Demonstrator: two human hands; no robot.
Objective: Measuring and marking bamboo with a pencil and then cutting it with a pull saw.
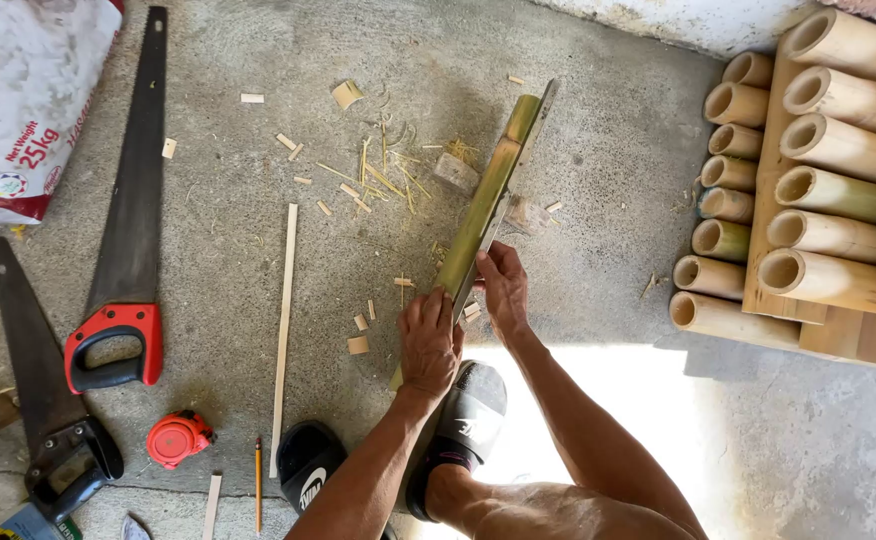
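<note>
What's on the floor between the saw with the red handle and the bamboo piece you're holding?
In the head view, a thin wooden strip lies between the red-handled saw and the bamboo piece, plus scattered chips.

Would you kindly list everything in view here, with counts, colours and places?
bamboo strip: one, green-yellow, centre, held slanting on the floor
blade: one, grey, along the strip's right edge
saws: two, dark blades, red and black handles, left
tape measure: one, red, lower left
pencil: one, orange, bottom
thin slat: one, pale, left of centre
sack: one, white, top left
bamboo tubes: about fifteen, tan to green, stacked right
chips: many, pale, scattered on the floor
sandals: two, black, bottom
left hand: grips the strip's lower end
right hand: on the blade
</note>
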